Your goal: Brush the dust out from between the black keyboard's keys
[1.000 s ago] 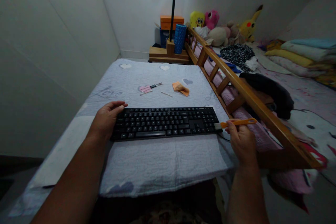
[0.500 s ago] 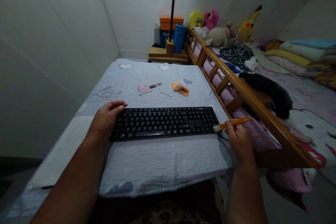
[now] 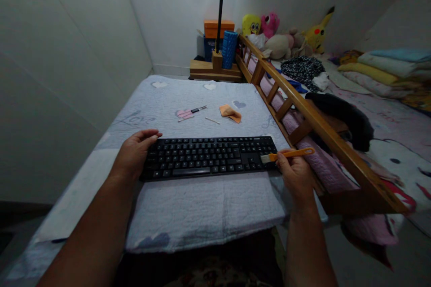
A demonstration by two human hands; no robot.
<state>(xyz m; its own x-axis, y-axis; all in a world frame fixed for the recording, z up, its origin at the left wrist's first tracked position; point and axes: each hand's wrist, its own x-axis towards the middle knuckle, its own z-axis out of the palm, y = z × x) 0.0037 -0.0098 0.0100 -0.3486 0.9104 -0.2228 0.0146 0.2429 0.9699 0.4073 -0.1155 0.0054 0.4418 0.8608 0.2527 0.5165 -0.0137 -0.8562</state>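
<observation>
A black keyboard [image 3: 202, 154] lies flat on a pale blue quilted cloth [image 3: 202, 206]. My left hand [image 3: 136, 152] grips the keyboard's left end, thumb and fingers near its upper left corner. In my right hand [image 3: 294, 172] is a small brush [image 3: 289, 154] with an orange handle, pinched between thumb and fingers. The pale bristles point left and lie over the number keys at the keyboard's right end. Beyond the keyboard are a folded orange cloth [image 3: 230, 113], a cotton swab [image 3: 212, 120] and a thin tool with a black grip [image 3: 198, 109].
A wooden bed rail [image 3: 303, 105] runs along the right side, with bedding and plush toys [image 3: 278, 47] behind it. At the far end stand a black pole [image 3: 221, 4] on a wooden base, a blue foam roller [image 3: 229, 49] and an orange box [image 3: 218, 28]. A wall [image 3: 67, 76] is on the left.
My right hand has moved left with the brush, from the keyboard's right edge onto its number keys. My left hand stays at the keyboard's left end.
</observation>
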